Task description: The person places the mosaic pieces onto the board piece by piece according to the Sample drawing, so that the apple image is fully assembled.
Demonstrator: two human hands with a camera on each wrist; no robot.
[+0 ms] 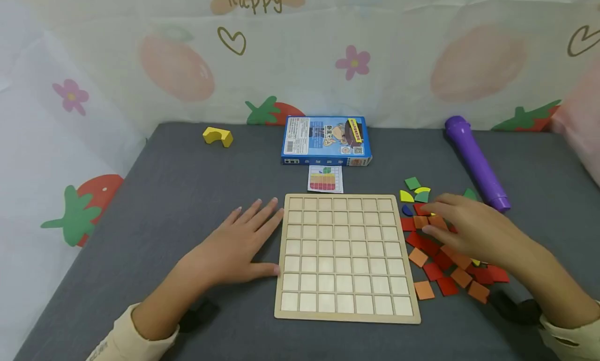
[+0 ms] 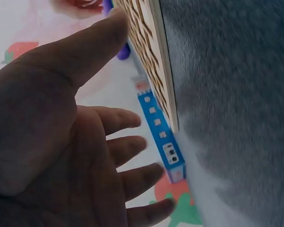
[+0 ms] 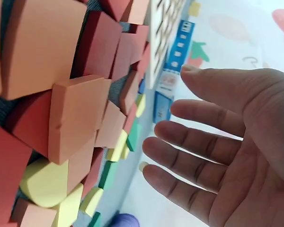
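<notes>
A wooden grid board with bare square cells lies flat in the middle of the table. At its left edge my left hand is spread, fingers extended, with the thumb tip right at the frame. My right hand hangs over a loose pile of coloured tiles to the right of the board. Its fingers are relaxed, and the right wrist view shows nothing in the palm. Orange tiles and red tiles make up most of the pile. Green, yellow and blue pieces lie toward its far end, partly hidden by the hand.
Behind the board lies a blue box, with a small pattern card in front of it. A purple tube rests at the back right, beyond the tiles. At the back left stands a yellow arch block. A printed cloth hangs behind the table.
</notes>
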